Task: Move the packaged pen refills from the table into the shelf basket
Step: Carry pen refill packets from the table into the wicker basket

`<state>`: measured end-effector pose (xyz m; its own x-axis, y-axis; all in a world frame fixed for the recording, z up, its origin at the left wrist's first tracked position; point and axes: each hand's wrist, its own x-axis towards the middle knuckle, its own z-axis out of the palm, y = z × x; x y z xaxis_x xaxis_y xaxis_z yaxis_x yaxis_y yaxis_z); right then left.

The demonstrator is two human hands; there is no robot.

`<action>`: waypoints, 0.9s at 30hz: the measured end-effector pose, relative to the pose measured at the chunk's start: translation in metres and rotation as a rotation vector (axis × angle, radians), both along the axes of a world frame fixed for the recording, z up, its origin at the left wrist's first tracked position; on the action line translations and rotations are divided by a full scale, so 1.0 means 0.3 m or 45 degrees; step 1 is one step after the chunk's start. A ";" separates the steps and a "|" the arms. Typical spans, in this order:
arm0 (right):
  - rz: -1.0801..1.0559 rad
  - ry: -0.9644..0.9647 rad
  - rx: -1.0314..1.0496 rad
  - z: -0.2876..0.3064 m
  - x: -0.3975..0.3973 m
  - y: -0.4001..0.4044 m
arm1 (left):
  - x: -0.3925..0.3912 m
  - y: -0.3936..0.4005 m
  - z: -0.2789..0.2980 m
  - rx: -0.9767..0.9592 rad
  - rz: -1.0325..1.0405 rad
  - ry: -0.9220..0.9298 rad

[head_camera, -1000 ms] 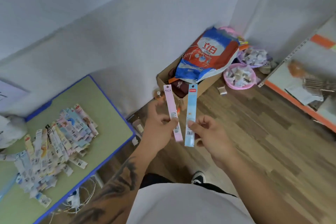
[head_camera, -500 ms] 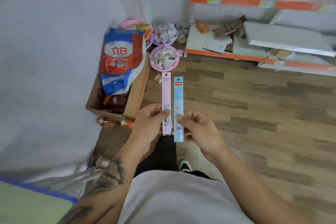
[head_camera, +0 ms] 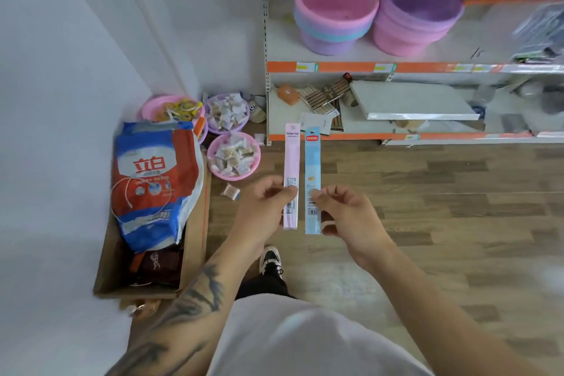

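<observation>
Carrying 2 packs toward the shelf (head_camera: 412, 67), the person has 1 in each hand: the left hand (head_camera: 262, 210) pinches the pink refill pack (head_camera: 291, 162) near its lower third, and the right hand (head_camera: 345, 214) pinches the blue refill pack (head_camera: 312, 168) the same way. Both packs stand upright, side by side, apart from each other, in front of the lowest shelf level. To do this well, keep each pinch firm near the barcode end so the long strips do not swing, and lead with the top ends when lowering them into a basket. Which basket is meant I cannot tell: the pink basins (head_camera: 335, 9) and purple basins (head_camera: 421, 12) sit stacked above, and the shelf's right side is blurred and cut off.
</observation>
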<state>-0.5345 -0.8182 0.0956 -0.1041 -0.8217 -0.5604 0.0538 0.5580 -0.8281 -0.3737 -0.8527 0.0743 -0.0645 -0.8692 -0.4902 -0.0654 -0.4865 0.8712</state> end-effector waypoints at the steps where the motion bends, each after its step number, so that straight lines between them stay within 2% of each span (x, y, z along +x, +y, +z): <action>1: -0.024 0.003 -0.012 0.012 0.018 -0.045 | 0.014 -0.051 0.010 -0.030 -0.018 0.007; 11: -0.140 0.043 -0.085 0.091 0.080 -0.385 | 0.048 -0.438 0.082 -0.187 -0.052 0.120; 17: -0.166 -0.053 -0.184 0.130 0.055 -0.589 | 0.040 -0.614 0.133 -0.225 0.008 0.052; 21: -0.135 -0.100 -0.319 0.173 0.026 -0.767 | 0.031 -0.757 0.219 -0.282 0.063 -0.007; 27: -0.011 0.012 -0.633 0.295 -0.062 -1.111 | -0.044 -1.042 0.393 -0.425 0.109 -0.056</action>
